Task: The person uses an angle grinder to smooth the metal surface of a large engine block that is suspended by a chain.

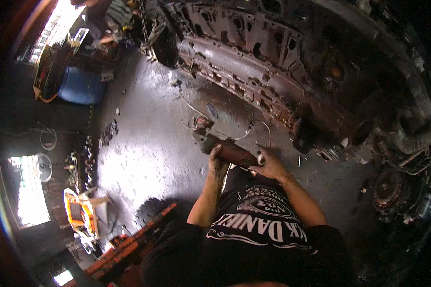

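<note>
In front of my body I hold a reddish angle grinder, its dark metal head turned to the left. My left hand is wrapped round the grinder's body close behind the head. Around the rear end closes my right hand, with a small pale spot by its fingers that I cannot make out. On the floor just beyond the grinder's head lies another reddish object, perhaps a second power tool, beside a pale cord. A large greasy engine block spans the far right side.
A blue drum stands at the far left, near what seems to be another person. An orange and white chair sits at the left. A long orange-red metal beam runs along the near left. Chains hang at the left.
</note>
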A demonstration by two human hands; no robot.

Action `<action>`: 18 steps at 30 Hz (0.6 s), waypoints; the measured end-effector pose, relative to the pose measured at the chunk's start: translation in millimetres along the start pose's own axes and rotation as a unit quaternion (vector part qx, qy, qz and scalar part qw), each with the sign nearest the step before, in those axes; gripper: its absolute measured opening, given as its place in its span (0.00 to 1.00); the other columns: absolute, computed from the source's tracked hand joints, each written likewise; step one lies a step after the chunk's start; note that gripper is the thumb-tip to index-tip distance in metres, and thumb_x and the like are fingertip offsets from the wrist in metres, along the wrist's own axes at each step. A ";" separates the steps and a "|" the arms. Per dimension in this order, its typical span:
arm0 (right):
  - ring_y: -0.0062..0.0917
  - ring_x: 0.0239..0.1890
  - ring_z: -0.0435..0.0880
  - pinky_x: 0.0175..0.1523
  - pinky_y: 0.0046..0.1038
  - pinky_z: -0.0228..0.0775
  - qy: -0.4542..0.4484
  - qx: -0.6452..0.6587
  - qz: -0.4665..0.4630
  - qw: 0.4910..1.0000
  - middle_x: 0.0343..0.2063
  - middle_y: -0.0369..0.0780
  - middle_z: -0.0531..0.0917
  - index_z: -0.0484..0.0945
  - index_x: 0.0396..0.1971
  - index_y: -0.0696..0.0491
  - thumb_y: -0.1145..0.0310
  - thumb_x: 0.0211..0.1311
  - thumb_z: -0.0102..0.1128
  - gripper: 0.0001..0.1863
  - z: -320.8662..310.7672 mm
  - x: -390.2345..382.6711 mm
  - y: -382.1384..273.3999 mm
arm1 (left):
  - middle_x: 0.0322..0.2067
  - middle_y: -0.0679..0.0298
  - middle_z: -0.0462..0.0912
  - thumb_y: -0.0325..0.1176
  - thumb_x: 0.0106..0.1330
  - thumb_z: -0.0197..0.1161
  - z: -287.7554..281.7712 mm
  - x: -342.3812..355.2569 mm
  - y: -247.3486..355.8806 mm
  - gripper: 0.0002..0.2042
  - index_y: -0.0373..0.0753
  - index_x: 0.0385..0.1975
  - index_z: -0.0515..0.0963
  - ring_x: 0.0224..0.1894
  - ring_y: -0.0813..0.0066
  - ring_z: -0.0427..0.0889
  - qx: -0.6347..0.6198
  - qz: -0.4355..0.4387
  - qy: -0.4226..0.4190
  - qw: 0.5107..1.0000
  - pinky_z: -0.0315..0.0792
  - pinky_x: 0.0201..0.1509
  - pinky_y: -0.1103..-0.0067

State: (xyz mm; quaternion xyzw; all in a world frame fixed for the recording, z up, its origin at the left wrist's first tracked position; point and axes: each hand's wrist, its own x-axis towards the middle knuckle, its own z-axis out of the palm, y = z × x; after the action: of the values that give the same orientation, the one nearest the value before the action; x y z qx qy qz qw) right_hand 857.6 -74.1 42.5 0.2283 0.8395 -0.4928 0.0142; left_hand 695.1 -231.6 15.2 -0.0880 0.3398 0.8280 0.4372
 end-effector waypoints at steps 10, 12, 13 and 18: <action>0.28 0.23 0.73 0.30 0.33 0.67 -0.067 -0.073 0.307 0.947 0.31 0.42 0.78 0.76 0.40 0.56 0.57 0.62 0.54 0.17 17.9 -322.6 343.9 | 0.40 0.56 0.77 0.42 0.52 0.62 -124.6 -236.3 -60.0 0.18 0.39 0.39 0.73 0.45 0.58 0.76 -0.141 0.171 0.182 0.958 0.71 0.53 0.63; 0.25 0.19 0.71 0.25 0.34 0.65 -0.092 -0.046 0.487 0.867 0.26 0.40 0.78 0.77 0.32 0.56 0.59 0.65 0.50 0.15 1.9 -395.7 360.8 | 0.38 0.58 0.78 0.42 0.52 0.62 -156.6 -278.2 -89.2 0.17 0.40 0.38 0.73 0.44 0.58 0.77 -0.163 0.197 0.206 0.944 0.71 0.51 0.63; 0.24 0.18 0.70 0.24 0.34 0.64 -0.095 -0.024 0.601 0.793 0.24 0.39 0.78 0.77 0.27 0.56 0.61 0.66 0.50 0.15 -11.8 -418.3 353.2 | 0.38 0.58 0.78 0.42 0.52 0.62 -152.8 -302.8 -99.0 0.16 0.40 0.37 0.73 0.43 0.59 0.77 -0.161 0.216 0.248 0.930 0.72 0.51 0.63; 0.23 0.15 0.71 0.24 0.32 0.65 -0.080 0.060 0.492 0.865 0.23 0.40 0.78 0.73 0.20 0.55 0.59 0.67 0.48 0.18 -32.9 -447.6 298.9 | 0.38 0.60 0.77 0.42 0.52 0.61 -160.6 -413.1 -151.7 0.17 0.42 0.40 0.73 0.42 0.60 0.78 -0.219 0.256 0.252 0.907 0.72 0.50 0.64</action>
State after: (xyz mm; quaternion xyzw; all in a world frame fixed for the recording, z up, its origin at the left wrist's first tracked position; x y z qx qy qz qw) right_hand 1383.8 -89.4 -74.6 0.5715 0.5833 -0.4881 0.3081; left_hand 1038.5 -550.0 3.4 -0.2974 0.2600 0.9152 0.0800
